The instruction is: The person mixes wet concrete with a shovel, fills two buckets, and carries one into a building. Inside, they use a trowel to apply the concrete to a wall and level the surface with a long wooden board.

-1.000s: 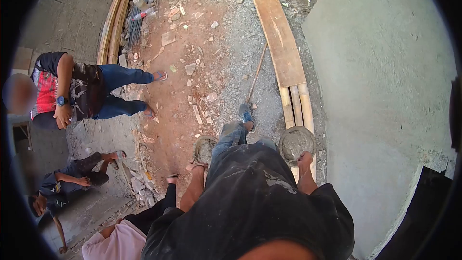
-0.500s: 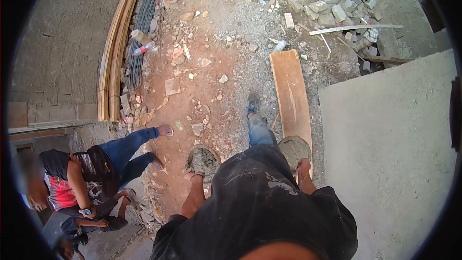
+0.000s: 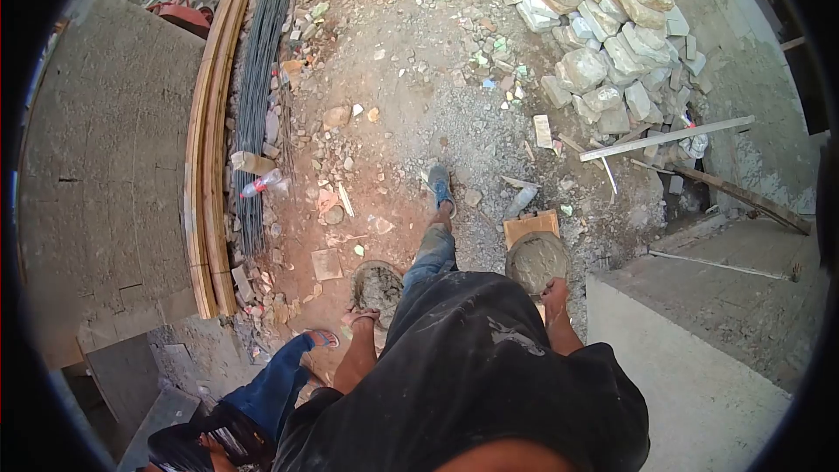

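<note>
My left hand is closed on the near rim side of a round bucket, with grey wet mortar inside. On the other side, my right hand grips a second bucket, filled close to the brim with smooth mortar. Both buckets hang beside my legs, one on each side. Handles are hidden under the fingers. Ahead of my dark shirt, one shoe is planted on the gravel.
Wooden planks and steel rods line the left. A stone pile, a white strip and a low wall lie right. A board shows beyond the right bucket. Another person's jeans are at lower left.
I have moved forward with both buckets; the stone pile and bottles appear nearer. The board has passed mostly beneath the right bucket, and the other person has slid toward the bottom edge.
</note>
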`<state>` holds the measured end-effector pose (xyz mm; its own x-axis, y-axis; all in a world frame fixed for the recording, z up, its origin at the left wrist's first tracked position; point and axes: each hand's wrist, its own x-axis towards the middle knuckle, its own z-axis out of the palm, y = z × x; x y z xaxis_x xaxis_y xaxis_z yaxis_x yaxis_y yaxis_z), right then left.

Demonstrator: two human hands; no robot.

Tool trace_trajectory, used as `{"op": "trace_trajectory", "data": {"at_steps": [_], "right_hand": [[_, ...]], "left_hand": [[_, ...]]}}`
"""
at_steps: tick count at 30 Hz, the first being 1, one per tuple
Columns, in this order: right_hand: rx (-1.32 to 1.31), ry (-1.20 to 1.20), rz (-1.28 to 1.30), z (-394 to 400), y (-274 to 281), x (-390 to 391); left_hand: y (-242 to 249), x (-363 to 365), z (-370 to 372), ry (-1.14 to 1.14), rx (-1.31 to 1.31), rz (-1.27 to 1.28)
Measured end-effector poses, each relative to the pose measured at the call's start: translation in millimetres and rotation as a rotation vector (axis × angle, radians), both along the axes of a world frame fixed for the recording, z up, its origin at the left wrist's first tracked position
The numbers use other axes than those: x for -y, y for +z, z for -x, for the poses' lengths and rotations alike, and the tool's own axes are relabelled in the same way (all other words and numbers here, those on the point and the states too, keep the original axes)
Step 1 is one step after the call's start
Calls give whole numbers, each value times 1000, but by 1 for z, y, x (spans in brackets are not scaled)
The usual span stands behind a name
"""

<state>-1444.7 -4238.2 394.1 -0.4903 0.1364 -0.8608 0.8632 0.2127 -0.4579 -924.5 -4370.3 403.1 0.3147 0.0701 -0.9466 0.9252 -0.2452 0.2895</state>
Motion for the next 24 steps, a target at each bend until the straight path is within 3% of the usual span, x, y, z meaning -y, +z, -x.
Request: {"op": "trace_trajectory", "data": {"at_steps": [3,5,9,12,13,15,16,18,19,22,24], "right_hand": [[-142,2,-32,23,6,120],[-12,65,-133,58,-30,190],[-38,37,-25,82,-22,305],[19,53,38,104,5,401],[19,45,39,110,0,431],[-199,354,159,119,-35,471],[-195,342,161,123,-36,497],[-474,708,101,135,-33,564],[-215,262,178,146,-51,597],[-288,132,109,162,-31,710],[-289,191,78,171,-11,756]], "left_hand": [[-5,111,28,-44,33,-6],[28,205,69,-235,21,114],[42,348,109,-55,-30,3],[17,452,115,-173,27,105],[29,489,130,-241,29,133],[26,563,158,-243,48,137],[24,601,170,-237,69,142],[17,679,184,-259,63,116],[12,721,195,-264,48,87],[-11,833,220,-314,102,-17],[26,891,249,-313,125,-55]]}}
